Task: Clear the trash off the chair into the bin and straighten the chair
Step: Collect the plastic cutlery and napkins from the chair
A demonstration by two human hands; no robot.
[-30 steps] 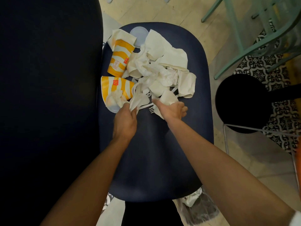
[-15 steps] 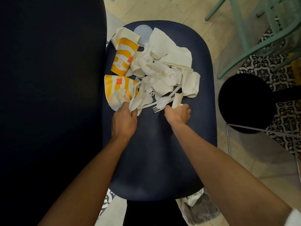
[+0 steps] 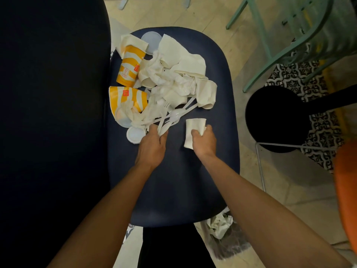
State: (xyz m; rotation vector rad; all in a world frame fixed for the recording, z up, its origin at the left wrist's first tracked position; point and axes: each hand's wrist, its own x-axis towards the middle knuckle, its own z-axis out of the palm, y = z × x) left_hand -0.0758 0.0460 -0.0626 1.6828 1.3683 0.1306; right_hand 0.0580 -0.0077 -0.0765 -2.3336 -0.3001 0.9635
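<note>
With the right hand (image 3: 204, 141) gripping 1 paper cup (image 3: 194, 130) and the left hand (image 3: 152, 144) pinching cutlery (image 3: 170, 118) at the near edge of the chair (image 3: 173, 190) pile, loose forks may slip out and fall.

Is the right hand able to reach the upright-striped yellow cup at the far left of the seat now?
Probably not directly: the right hand already holds a white paper cup, and the napkin pile lies between it and the yellow cup.

Cups (image 3: 129, 88) lie left of napkins (image 3: 173, 78) on chair (image 3: 173, 180).
</note>
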